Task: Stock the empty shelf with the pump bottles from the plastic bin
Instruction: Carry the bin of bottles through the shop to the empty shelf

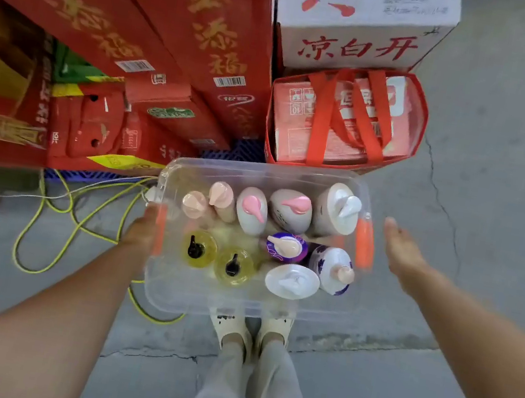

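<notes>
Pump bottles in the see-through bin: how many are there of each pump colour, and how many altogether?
Peach or cream pumps: 4
Pink pumps: 2
White pumps: 2
Black pumps: 2
Total in the plastic bin: 10

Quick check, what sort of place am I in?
Likely a shop stockroom or warehouse: stacked red cartons on blue pallets, a white carton, and a bare, cracked concrete floor.
</notes>
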